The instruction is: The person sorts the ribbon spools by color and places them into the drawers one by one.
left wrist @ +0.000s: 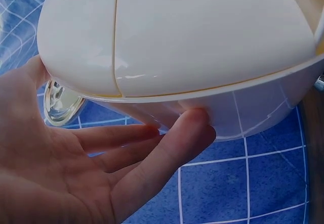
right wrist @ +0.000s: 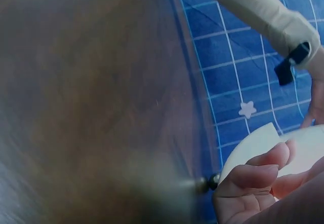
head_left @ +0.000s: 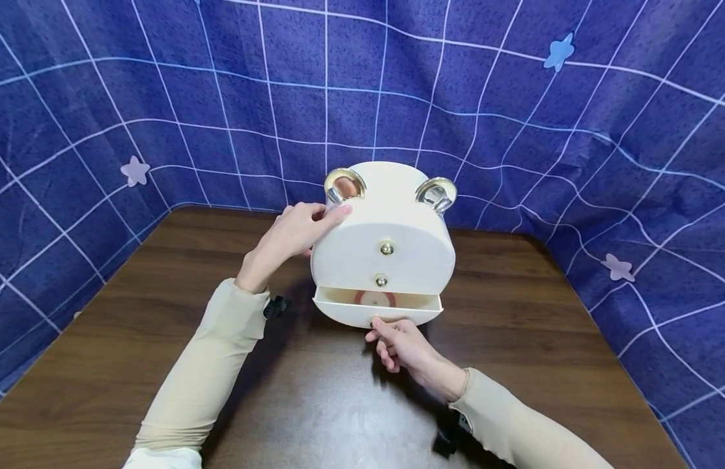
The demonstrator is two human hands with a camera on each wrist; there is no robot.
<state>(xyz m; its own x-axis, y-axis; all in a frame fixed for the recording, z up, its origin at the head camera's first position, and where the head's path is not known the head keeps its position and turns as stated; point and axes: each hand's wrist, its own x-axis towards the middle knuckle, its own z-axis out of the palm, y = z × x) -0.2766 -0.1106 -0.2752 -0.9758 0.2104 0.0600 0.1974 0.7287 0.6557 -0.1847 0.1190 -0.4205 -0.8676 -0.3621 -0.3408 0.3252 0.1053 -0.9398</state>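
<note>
A white rounded cabinet (head_left: 417,260) with two shiny ear-like pieces on top stands on the table. Its bottom drawer (head_left: 339,314) is pulled partly out, and a round pale thing with a red rim (head_left: 375,298) shows inside. Against the cabinet's upper left side rests my left hand (head_left: 298,229), thumb over the top edge by the left ear. The left wrist view shows the fingers (left wrist: 187,120) of that hand pressed to the smooth side. At the drawer front, my right hand (head_left: 403,348) pinches the small knob (head_left: 372,324) between thumb and fingers, which partly hide it.
Two gold knobs mark the upper drawers, the top one (head_left: 387,248) and the middle one (head_left: 381,281); these drawers are closed. The brown wooden table (head_left: 514,319) runs under everything. A blue cloth (head_left: 221,85) with white grid lines and stars hangs behind and at the sides.
</note>
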